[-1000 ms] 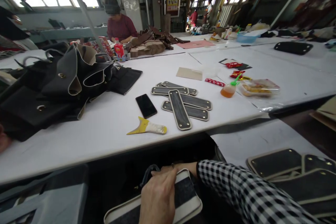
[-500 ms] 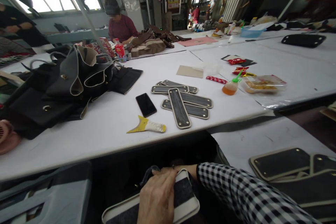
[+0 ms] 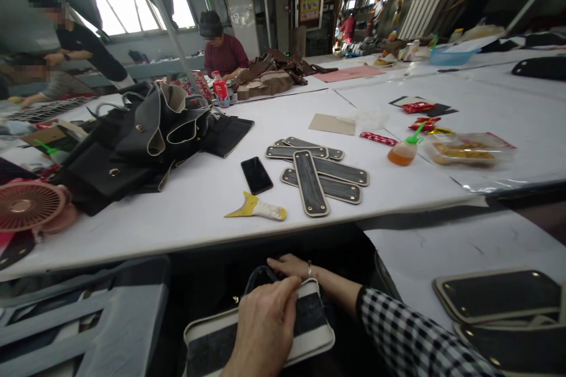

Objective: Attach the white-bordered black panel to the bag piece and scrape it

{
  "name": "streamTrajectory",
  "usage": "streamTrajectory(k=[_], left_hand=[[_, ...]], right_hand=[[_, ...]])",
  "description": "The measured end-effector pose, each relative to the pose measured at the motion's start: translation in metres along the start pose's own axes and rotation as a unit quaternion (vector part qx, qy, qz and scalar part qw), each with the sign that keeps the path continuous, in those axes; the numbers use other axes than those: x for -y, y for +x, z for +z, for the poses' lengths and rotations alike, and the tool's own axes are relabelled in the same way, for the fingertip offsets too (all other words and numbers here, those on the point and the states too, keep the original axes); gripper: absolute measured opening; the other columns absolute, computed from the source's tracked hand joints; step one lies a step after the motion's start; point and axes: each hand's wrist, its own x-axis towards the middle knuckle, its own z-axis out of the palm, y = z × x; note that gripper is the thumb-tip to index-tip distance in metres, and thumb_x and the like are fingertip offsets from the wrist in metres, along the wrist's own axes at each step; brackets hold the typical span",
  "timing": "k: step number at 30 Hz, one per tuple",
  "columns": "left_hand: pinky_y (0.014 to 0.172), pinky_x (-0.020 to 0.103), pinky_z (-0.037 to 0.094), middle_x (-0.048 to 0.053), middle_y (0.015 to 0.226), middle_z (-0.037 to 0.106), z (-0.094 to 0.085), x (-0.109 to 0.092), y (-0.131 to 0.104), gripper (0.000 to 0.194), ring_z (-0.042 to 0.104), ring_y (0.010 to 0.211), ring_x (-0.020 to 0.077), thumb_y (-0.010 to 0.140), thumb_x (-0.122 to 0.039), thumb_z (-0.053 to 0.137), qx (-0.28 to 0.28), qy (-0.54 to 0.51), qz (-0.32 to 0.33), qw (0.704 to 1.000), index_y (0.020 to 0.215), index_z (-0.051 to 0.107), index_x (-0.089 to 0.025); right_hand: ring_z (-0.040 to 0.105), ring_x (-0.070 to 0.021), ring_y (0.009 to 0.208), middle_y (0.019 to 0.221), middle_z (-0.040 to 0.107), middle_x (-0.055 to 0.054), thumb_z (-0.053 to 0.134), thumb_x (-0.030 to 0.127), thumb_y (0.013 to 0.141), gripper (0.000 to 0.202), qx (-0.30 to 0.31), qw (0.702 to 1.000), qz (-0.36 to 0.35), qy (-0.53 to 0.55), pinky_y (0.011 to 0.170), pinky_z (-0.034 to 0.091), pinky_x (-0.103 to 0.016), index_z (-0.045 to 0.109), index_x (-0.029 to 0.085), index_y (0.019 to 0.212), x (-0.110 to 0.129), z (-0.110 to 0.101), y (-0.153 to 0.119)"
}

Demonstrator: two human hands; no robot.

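Observation:
A bag [image 3: 212, 333] with black and white stripes and pale piping is held low in front of me, below the table edge. Across its top lies my left hand [image 3: 263, 321], closed over it with the fingers bent toward the upper right. My right hand [image 3: 292, 266], with a bracelet at the wrist, is at the bag's far side by a dark loop [image 3: 260, 275]. Its fingers point left and are partly hidden behind the bag. A small gold-coloured fitting [image 3: 236, 299] shows beside the loop. The bag's underside is out of sight.
Dark studded strips [image 3: 312, 182], a phone [image 3: 256, 175] and a yellow taped tool [image 3: 256, 207] lie on the white table [image 3: 177, 224]. Black bags [image 3: 132, 147] are heaped left, near a pink fan [image 3: 30, 206]. Studded panels [image 3: 499, 294] lie right; a grey plastic crate [image 3: 124, 318] stands lower left.
My view has turned left, bringing the pink fan fully into sight. My right hand has come out further behind the bag, baring its wrist. My left hand stays on the bag.

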Motion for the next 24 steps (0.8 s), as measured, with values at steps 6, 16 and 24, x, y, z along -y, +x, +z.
streamTrajectory(k=[6, 16, 24], left_hand=[[0.063, 0.029, 0.046, -0.001, 0.078, 0.071, 0.0, -0.002, -0.002, 0.018, 0.068, 0.073, 0.0194, 0.088, -0.016, 0.046, 0.016, 0.017, -0.033, 0.999, 0.093, 0.06, -0.025], [0.061, 0.029, 0.042, 0.001, 0.076, 0.068, 0.0, -0.003, -0.005, 0.018, 0.065, 0.072, 0.0205, 0.089, -0.013, 0.042, 0.026, 0.044, -0.025, 0.998, 0.088, 0.057, -0.022], [0.063, 0.028, 0.045, 0.002, 0.075, 0.067, -0.001, -0.003, -0.005, 0.021, 0.064, 0.07, 0.0189, 0.086, -0.006, 0.041, 0.026, 0.068, 0.025, 0.997, 0.083, 0.056, -0.02]], right_hand=[[0.049, -0.0098, 0.057, 0.061, 0.059, 0.002, 0.069, 0.039, 0.072, 0.027, -0.005, 0.999, -0.045, 0.003, 0.057, 0.038, -0.024, 0.067, 0.012, 0.073, 0.03, -0.038, -0.053], [0.05, -0.0107, 0.06, 0.063, 0.066, 0.0, 0.07, 0.021, 0.06, 0.017, 0.063, 0.995, -0.045, -0.068, 0.057, 0.036, -0.023, 0.077, 0.015, 0.074, 0.076, -0.048, -0.102], [0.049, -0.0088, 0.054, 0.053, 0.06, 0.002, 0.076, 0.026, 0.052, 0.017, 0.088, 0.994, 0.015, -0.066, 0.056, 0.04, -0.022, 0.069, 0.014, 0.061, 0.082, -0.049, -0.095]])
